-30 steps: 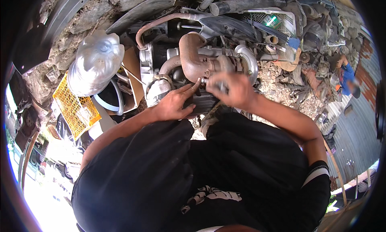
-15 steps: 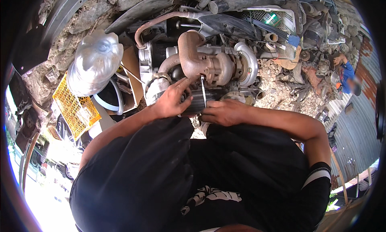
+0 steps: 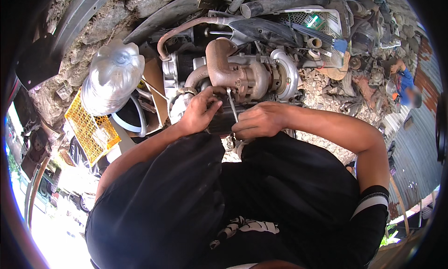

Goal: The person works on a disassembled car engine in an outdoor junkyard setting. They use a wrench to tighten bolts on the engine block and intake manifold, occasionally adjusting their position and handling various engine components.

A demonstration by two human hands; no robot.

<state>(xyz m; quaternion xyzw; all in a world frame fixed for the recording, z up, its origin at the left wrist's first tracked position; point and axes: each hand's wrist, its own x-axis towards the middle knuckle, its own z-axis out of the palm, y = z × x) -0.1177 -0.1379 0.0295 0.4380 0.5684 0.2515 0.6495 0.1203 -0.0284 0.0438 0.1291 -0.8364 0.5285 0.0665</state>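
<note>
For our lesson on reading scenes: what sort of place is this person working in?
Probably an outdoor scrap or engine repair yard: a rusty turbocharger assembly sits on gravel, with heaped metal parts and a corrugated metal wall nearby.

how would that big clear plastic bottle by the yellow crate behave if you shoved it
The clear plastic bottle looks thin-walled, so it would probably dent. Its rounded body suggests it might roll toward the yellow crate. I cannot tell whether it is full, so its weight is uncertain.

Turbocharger [image 3: 242,75] ahead centre; plastic bottle [image 3: 113,75] left of it; crate [image 3: 88,129] below bottle.
</note>
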